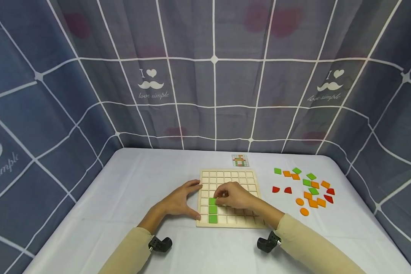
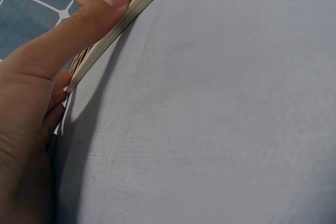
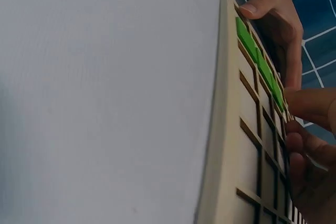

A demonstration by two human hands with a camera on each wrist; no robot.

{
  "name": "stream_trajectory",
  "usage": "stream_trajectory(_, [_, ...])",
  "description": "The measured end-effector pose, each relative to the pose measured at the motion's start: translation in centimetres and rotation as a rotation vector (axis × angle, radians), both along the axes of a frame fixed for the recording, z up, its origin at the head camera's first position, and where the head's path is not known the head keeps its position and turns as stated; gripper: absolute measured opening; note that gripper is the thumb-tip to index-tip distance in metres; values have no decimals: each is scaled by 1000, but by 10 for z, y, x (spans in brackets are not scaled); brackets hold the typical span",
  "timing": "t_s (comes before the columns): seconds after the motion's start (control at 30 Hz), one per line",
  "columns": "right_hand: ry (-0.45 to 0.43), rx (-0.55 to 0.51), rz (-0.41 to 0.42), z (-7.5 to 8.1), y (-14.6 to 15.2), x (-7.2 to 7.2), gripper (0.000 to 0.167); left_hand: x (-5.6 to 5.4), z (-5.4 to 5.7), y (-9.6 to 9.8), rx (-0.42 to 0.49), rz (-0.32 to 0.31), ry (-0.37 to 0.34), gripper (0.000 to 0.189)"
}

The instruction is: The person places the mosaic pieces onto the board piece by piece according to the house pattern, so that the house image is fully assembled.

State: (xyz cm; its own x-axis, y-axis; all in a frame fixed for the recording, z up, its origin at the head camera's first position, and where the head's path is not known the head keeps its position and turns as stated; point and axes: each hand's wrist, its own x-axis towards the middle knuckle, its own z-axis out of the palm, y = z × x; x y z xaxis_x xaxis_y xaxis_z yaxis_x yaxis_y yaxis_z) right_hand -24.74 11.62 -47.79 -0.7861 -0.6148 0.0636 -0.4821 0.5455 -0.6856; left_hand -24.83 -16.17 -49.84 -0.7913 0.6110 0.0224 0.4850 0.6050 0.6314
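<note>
A wooden grid board lies on the table, with three green square tiles in a column of cells near its left side. My left hand is spread along the board's left edge, thumb and fingertips touching it. In the left wrist view, the left thumb rests on the rim. My right hand is over the board, its curled fingers and thumb pinching at the farthest green tile. The right wrist view shows the right fingertips at the end of the green column; they partly hide that tile.
Loose green, orange and red pieces lie scattered on the table right of the board. Behind the board is a small pattern card. A white cloth covers the table, and a grid-patterned curtain surrounds it.
</note>
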Motion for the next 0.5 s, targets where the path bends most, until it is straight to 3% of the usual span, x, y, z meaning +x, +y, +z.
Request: stream_trajectory(0.5, [-44, -6, 34, 16, 47, -5, 16, 1, 0, 0, 16, -3, -8, 118])
